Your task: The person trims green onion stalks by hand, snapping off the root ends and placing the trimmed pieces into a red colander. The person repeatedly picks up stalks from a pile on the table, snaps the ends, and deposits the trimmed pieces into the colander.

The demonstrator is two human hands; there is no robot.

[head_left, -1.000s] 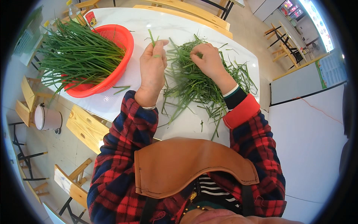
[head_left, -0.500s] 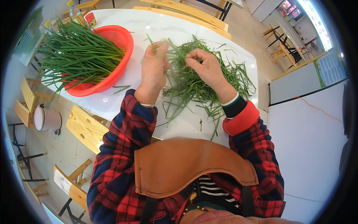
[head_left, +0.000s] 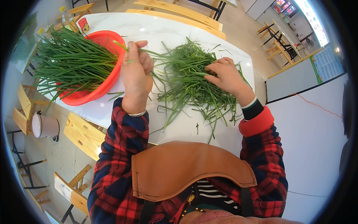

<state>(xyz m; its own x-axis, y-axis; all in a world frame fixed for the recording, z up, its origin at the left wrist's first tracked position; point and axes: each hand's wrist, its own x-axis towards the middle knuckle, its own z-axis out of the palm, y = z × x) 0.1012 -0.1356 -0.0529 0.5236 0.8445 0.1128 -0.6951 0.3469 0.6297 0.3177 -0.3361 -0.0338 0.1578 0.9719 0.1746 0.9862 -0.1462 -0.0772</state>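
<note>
My left hand (head_left: 136, 74) is closed, pinching green chives whose pale root end (head_left: 120, 45) sticks out past the thumb; the blades trail blurred to the right. A loose, tangled heap of chives (head_left: 186, 82) covers the middle of the white table. Over the heap's right side my right hand (head_left: 228, 77) rests with thumb and fingers apart, touching the blades, with nothing visibly gripped. To the left, a red plastic basket (head_left: 106, 84) holds a thick bunch of chives (head_left: 74, 56), its leaves overhanging the left rim.
A red paper cup (head_left: 84, 24) and a clear bottle (head_left: 68, 19) stand behind the basket. Wooden benches (head_left: 182, 13) line the far side, and a wooden stool (head_left: 84, 134) sits by the near left edge. A white bucket (head_left: 45, 125) is on the floor; a pale cabinet (head_left: 309, 123) is at right.
My left hand has moved left toward the basket with the chives. My right hand has gone right and down onto the heap, its pinch now spread apart.
</note>
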